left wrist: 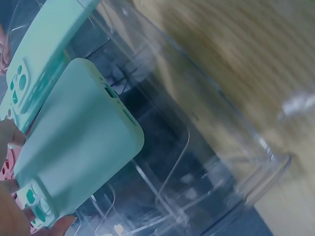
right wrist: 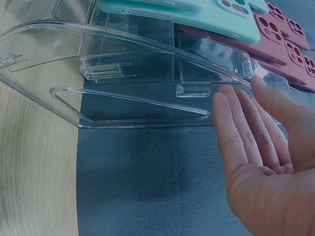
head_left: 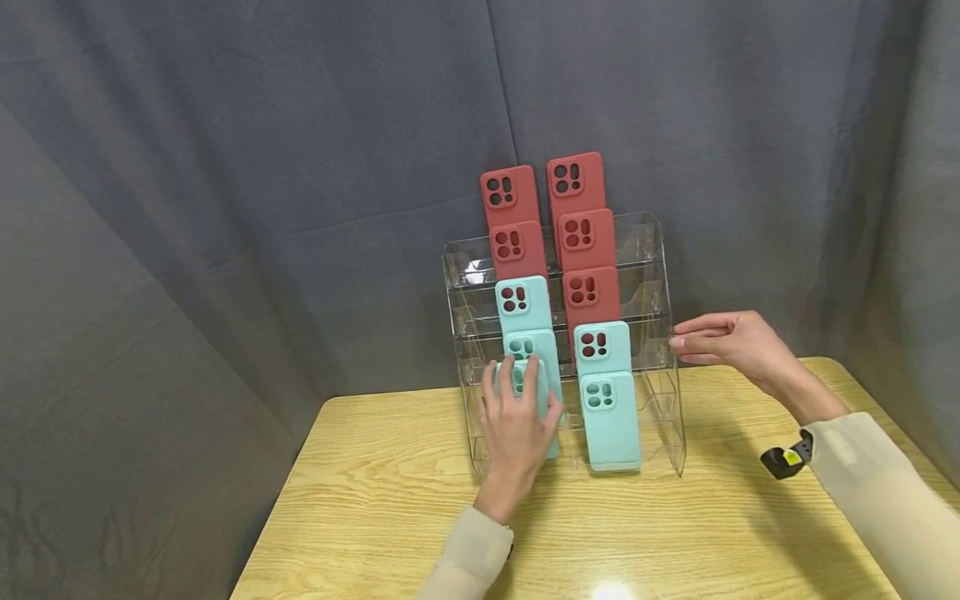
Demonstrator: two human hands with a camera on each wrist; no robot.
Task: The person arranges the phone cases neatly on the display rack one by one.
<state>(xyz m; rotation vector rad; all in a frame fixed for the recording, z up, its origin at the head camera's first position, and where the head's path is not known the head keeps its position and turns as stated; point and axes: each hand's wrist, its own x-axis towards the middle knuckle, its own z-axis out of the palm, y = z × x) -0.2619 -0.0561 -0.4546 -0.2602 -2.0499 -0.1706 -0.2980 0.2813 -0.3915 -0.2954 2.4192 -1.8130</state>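
My left hand (head_left: 517, 421) grips a mint-green phone case (left wrist: 81, 132) around its camera end, in the bottom left of a clear tiered rack (head_left: 677, 417). In the left wrist view the case's lower end slants out over the clear plastic. Another mint case (left wrist: 49, 44) stands just behind it. My right hand (head_left: 738, 346) is at the rack's right side, its fingertips at the edge of the side panel (right wrist: 147, 44). Its fingers are nearly straight and the palm shows in the right wrist view.
Two columns of phone cases stand in the rack, red cases (head_left: 588, 242) on the upper tiers and mint cases (head_left: 611, 429) on the lower ones. A light wooden table (head_left: 375, 467) bears the rack. Grey curtain (head_left: 337, 167) hangs behind and at both sides.
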